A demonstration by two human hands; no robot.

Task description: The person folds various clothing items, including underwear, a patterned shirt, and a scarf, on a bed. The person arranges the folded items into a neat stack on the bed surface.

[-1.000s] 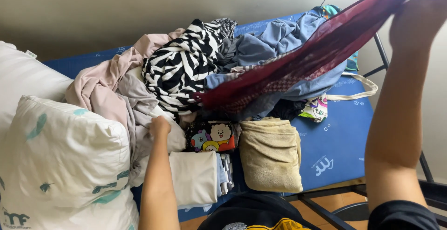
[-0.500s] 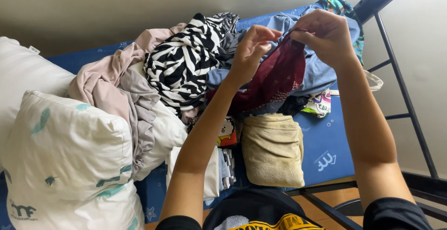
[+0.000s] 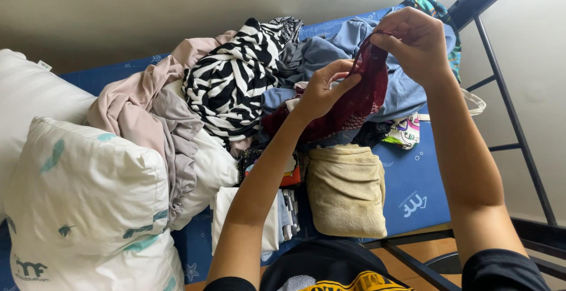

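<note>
left hand (image 3: 323,91): centre of frame, fingers closed on lower edge of dark red garment (image 3: 354,99)
right hand (image 3: 415,40): upper right, fingertips pinched on top edge of same garment, near a thin dark strap, possibly part of it, hard to tell
dark red garment: held up between both hands, above the clothes pile, right of centre
zebra-print top (image 3: 233,82): top centre, on the pile
blue clothes (image 3: 330,52): behind the garment, upper right
pink and grey clothes (image 3: 138,111): left of centre
beige folded towel (image 3: 346,188): lower centre, on blue mattress (image 3: 413,179)
white pillow (image 3: 82,202): lower left
black metal frame (image 3: 513,120): right edge
</note>
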